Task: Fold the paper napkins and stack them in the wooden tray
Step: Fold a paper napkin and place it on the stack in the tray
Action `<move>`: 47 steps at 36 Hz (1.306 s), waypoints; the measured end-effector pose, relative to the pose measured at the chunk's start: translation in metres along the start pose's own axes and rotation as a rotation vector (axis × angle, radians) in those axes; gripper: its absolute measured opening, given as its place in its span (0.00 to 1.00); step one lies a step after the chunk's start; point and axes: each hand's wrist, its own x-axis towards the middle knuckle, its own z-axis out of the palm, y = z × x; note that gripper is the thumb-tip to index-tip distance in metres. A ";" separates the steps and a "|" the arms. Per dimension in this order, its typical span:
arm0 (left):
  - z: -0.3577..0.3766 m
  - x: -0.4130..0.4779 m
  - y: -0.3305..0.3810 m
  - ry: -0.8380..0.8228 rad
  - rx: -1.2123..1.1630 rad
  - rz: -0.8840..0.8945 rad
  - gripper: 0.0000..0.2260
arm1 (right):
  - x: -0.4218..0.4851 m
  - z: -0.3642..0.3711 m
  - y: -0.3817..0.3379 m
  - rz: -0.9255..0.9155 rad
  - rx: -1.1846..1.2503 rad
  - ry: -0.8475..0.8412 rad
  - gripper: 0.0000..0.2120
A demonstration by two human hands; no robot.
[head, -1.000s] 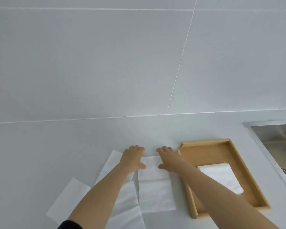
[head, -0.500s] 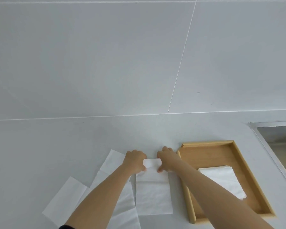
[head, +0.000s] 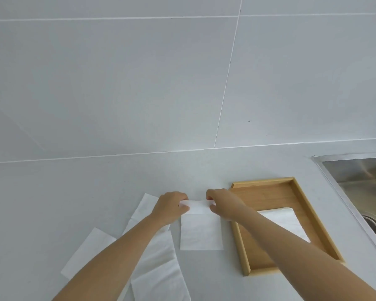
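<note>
Paper this thin is what I am working with: light, limp and easy to crease or tear, so I take it only at the corners and let the sheet follow. My left hand (head: 170, 208) and right hand (head: 223, 204) each have their fingers closed on a far corner of the napkin (head: 201, 231) lying on the tabletop (head: 96, 185), just left of the wooden tray (head: 308, 211); its far edge is lifted and curled toward me while the near part lies flat. I judge the fold should bring that far edge down onto the near edge, corners matched, then be pressed with a light stroke, since a hard drag would bunch it. Counting: one napkin in hand, one folded napkin (head: 284, 220) already in the tray and partly hidden by my right forearm, and loose napkins (head: 159, 263) overlapping to the left, at least three, though the overlaps and my left arm stop me being sure. One tray, and a sink (head: 360, 177) sits off to the right.
</note>
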 end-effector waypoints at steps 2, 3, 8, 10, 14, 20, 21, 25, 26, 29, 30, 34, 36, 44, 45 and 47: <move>0.000 -0.007 0.000 -0.040 0.009 0.017 0.04 | -0.009 0.001 0.000 -0.015 0.005 -0.032 0.11; 0.001 -0.011 -0.001 -0.068 0.022 0.024 0.04 | -0.013 0.001 0.000 -0.017 0.003 -0.059 0.10; 0.007 -0.026 -0.003 -0.276 0.152 0.041 0.10 | -0.029 0.009 0.001 -0.023 -0.020 -0.244 0.06; 0.008 -0.028 -0.006 -0.368 0.203 0.019 0.13 | -0.032 0.010 0.001 -0.019 -0.030 -0.305 0.11; 0.001 -0.024 -0.007 -0.427 0.204 -0.055 0.17 | -0.033 0.004 0.000 0.010 -0.044 -0.291 0.19; 0.007 -0.009 -0.010 -0.198 0.181 -0.128 0.20 | -0.016 0.008 -0.002 -0.022 -0.037 -0.116 0.20; 0.011 -0.007 -0.010 -0.198 0.239 -0.135 0.21 | -0.013 0.011 -0.003 -0.027 -0.050 -0.112 0.21; 0.026 -0.004 -0.008 -0.234 0.369 -0.176 0.26 | 0.000 0.026 -0.004 -0.020 -0.080 -0.124 0.25; 0.028 -0.004 -0.008 -0.239 0.371 -0.185 0.26 | 0.002 0.029 -0.004 -0.020 -0.090 -0.126 0.26; 0.033 -0.002 -0.007 -0.247 0.380 -0.198 0.25 | 0.008 0.035 -0.002 -0.027 -0.154 -0.126 0.26; 0.035 -0.002 -0.007 -0.250 0.384 -0.197 0.24 | 0.010 0.036 -0.001 -0.027 -0.171 -0.131 0.26; 0.038 -0.002 -0.006 -0.291 0.401 -0.198 0.22 | 0.011 0.037 0.001 0.002 -0.174 -0.182 0.24; 0.039 -0.001 -0.005 -0.323 0.420 -0.198 0.21 | 0.012 0.038 0.002 0.005 -0.180 -0.200 0.23; 0.031 -0.010 0.002 -0.302 0.343 -0.218 0.11 | 0.003 0.040 0.003 0.014 -0.100 -0.221 0.17; 0.030 -0.011 0.001 -0.283 0.264 -0.242 0.06 | 0.000 0.037 0.004 0.018 -0.036 -0.214 0.16; 0.026 -0.013 0.001 -0.251 0.075 -0.270 0.09 | -0.004 0.032 0.007 0.022 0.113 -0.176 0.09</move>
